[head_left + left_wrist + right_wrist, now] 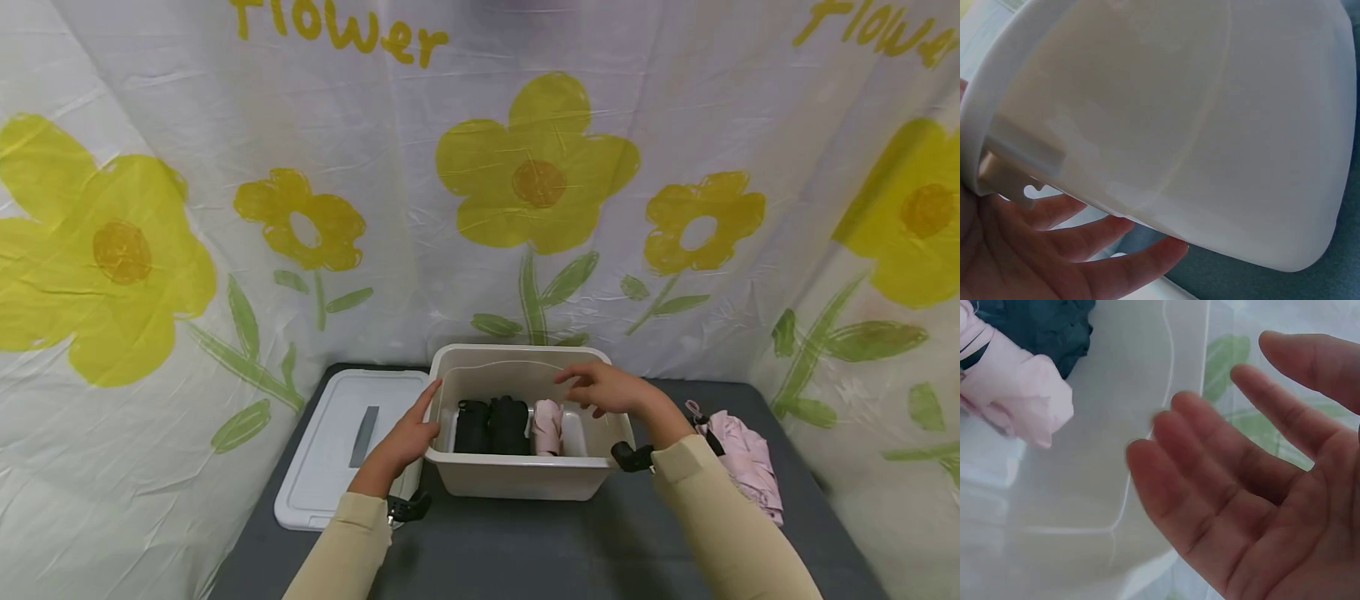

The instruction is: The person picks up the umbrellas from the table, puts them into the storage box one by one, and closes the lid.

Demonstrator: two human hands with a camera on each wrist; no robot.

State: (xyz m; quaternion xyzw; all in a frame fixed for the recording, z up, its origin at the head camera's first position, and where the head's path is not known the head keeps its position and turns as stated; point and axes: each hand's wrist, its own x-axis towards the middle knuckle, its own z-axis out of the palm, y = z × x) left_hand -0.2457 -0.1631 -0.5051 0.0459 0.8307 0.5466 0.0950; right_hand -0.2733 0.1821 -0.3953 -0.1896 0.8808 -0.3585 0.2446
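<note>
A cream plastic bin (517, 479) stands on the dark table. Inside it lie two black folded umbrellas (491, 425) and a pink folded umbrella (547, 426). My left hand (408, 433) rests flat against the bin's left outer wall (1197, 125), fingers (1116, 262) straight under its rim. My right hand (600, 387) hovers over the bin's right side, above the pink umbrella (1010, 400), fingers (1210, 462) relaxed and holding nothing.
A white lid (341, 446) with a grey handle strip lies left of the bin. Another pink umbrella (742, 454), loosely folded, lies on the table at the right. Flower-printed sheets wall in the back and both sides.
</note>
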